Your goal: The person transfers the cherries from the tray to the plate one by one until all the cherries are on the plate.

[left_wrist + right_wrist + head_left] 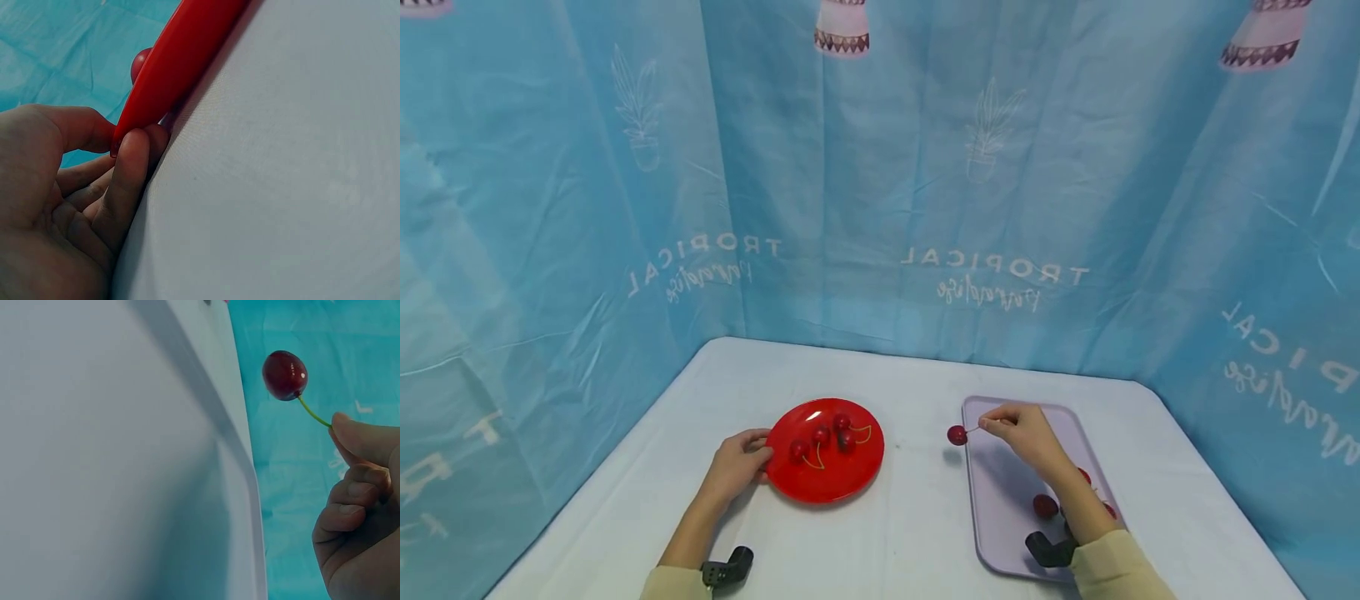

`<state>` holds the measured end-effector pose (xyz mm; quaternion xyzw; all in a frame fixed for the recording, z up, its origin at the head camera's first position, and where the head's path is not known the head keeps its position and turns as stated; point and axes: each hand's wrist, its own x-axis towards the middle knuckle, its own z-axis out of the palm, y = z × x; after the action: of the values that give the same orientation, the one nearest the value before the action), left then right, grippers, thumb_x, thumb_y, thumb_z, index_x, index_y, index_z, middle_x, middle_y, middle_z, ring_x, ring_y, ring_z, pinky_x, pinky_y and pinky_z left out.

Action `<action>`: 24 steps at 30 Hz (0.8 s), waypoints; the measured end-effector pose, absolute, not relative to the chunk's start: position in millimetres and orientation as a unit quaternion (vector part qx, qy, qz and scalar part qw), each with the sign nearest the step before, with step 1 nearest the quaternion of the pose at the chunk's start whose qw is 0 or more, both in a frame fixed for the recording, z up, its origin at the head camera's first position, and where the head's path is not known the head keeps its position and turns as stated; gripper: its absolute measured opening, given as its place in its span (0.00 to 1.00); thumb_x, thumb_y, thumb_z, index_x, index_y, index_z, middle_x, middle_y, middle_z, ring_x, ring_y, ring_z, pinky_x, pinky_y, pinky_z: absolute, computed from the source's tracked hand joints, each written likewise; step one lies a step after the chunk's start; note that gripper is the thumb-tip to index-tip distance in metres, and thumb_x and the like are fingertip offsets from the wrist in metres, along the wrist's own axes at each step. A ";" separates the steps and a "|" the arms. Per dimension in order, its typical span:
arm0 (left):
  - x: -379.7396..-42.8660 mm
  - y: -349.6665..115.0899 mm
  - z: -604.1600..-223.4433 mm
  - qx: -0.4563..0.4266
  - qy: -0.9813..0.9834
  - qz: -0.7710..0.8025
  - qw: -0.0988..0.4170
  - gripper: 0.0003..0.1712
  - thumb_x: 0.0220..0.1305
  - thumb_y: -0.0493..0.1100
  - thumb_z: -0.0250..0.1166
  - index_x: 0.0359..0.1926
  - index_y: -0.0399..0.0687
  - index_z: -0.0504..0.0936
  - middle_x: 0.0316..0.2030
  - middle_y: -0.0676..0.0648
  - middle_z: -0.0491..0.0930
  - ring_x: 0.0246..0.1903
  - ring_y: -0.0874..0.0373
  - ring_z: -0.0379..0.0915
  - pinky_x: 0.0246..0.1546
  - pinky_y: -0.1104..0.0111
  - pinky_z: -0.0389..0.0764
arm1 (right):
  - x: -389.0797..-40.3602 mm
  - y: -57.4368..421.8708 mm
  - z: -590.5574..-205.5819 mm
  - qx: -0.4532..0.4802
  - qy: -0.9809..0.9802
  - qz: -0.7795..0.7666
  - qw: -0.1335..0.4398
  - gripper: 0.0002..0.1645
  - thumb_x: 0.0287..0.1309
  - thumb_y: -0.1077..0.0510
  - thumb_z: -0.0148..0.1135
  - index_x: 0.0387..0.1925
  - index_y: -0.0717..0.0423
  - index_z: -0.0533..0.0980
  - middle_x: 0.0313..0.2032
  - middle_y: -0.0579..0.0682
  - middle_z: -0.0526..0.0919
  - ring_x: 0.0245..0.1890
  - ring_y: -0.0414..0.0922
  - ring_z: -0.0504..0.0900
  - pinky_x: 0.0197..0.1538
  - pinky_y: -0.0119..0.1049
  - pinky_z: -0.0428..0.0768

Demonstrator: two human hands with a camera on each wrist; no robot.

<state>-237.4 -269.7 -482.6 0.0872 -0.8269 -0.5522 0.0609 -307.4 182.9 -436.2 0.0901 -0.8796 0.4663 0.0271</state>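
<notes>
My left hand (pixel 735 465) grips the rim of a red plate (pixel 850 479), thumb above and fingers beneath, as the left wrist view shows. Several red cherries (pixel 821 436), some with yellow-green stems, lie on that plate. Between thumb and index finger, my right hand (pixel 1024 432) pinches the stem of one dark red cherry (pixel 957 435). This cherry hangs in the air just past the left edge of a pale lilac tray (pixel 1000 521). In the right wrist view the same cherry (pixel 285 375) shows whole, its green stem running into the fingertips.
More red fruit (pixel 1044 506) lies in the tray's right part, partly hidden by my right forearm. A white-covered table (pixel 917 517) carries the plate and tray. Blue printed curtains (pixel 880 167) enclose the back and sides.
</notes>
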 end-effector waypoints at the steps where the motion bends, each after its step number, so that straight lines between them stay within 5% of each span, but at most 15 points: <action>1: -237.7 -269.9 -482.3 0.085 -0.826 -0.553 0.061 0.23 0.62 0.37 0.60 0.58 0.36 0.74 0.47 0.38 0.79 0.22 0.55 0.78 0.27 0.67 0.82 | -307.9 181.8 -436.8 0.086 -0.878 0.469 0.026 0.13 0.57 0.49 0.67 0.37 0.52 0.85 0.36 0.47 0.84 0.39 0.47 0.78 0.44 0.40 0.76; 24: -237.1 -270.3 -480.1 0.086 -0.824 -0.557 0.058 0.24 0.61 0.38 0.60 0.58 0.35 0.74 0.47 0.37 0.79 0.22 0.55 0.78 0.27 0.67 0.82 | -305.8 131.9 -441.9 0.110 -0.857 0.504 0.011 0.07 0.54 0.53 0.69 0.33 0.52 0.86 0.32 0.45 0.85 0.36 0.44 0.79 0.42 0.39 0.76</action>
<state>-237.1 -270.3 -480.1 0.0860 -0.8242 -0.5567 0.0578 -305.8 131.9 -441.9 0.1102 -0.8567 0.5038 0.0113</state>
